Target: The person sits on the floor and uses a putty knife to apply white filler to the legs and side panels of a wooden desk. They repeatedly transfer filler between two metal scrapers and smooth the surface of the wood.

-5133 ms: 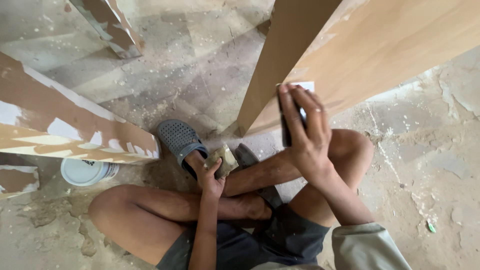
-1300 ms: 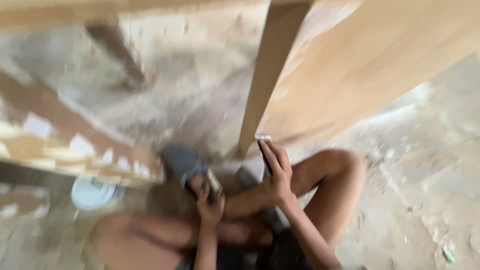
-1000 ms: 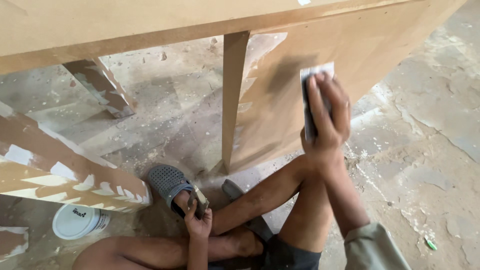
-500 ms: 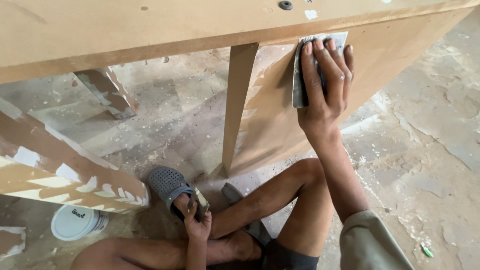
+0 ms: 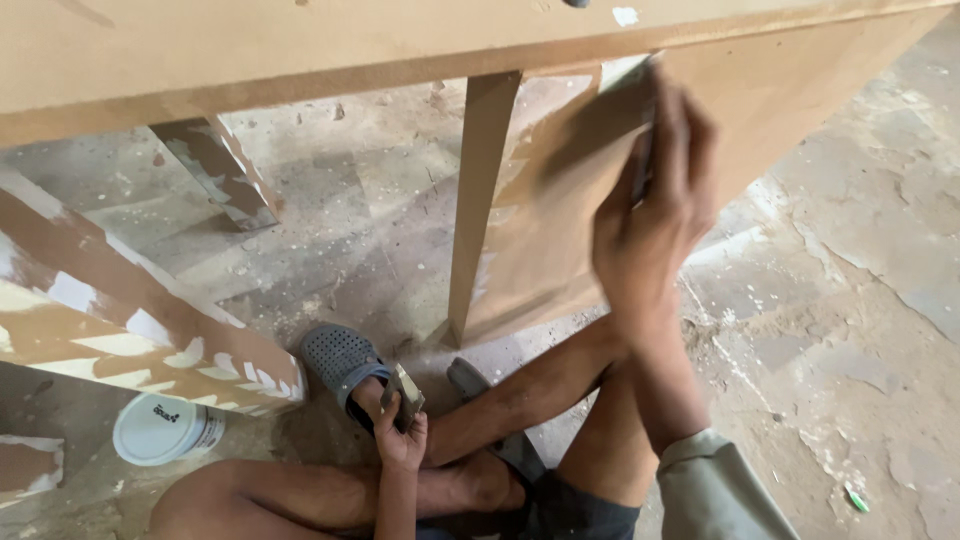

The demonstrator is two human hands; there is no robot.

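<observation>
Low by the crossed legs, the left hand (image 5: 402, 440) grips a small putty knife (image 5: 404, 392) beside a grey clog (image 5: 340, 357), while farther up the blurred right hand (image 5: 655, 205) presses a sheet of sandpaper (image 5: 612, 112) flat against the brown wooden panel (image 5: 560, 240).

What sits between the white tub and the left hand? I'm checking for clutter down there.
In the head view, between the white tub and the left hand lie dusty floor and the end of a filler-patched wooden board; a grey clog sits just above.
</observation>
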